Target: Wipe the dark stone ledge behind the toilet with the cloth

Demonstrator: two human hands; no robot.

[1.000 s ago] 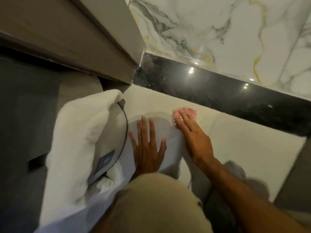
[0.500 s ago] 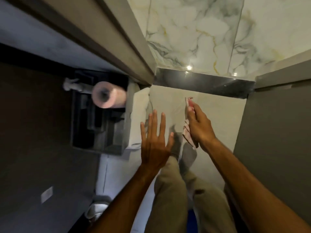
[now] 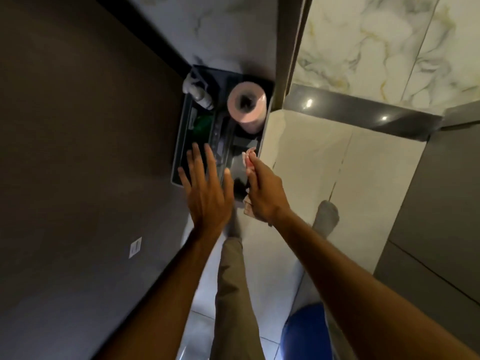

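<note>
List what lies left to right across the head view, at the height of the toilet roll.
Dark wall → white spray handle → pink toilet roll → dark stone ledge → grey panel.

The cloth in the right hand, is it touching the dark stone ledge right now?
Apart. The head view shows the cloth bunched in the right hand, with pale surface plainly between it and the dark stone ledge.

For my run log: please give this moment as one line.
left hand: open, empty | right hand: holds cloth | ledge: untouched
</note>
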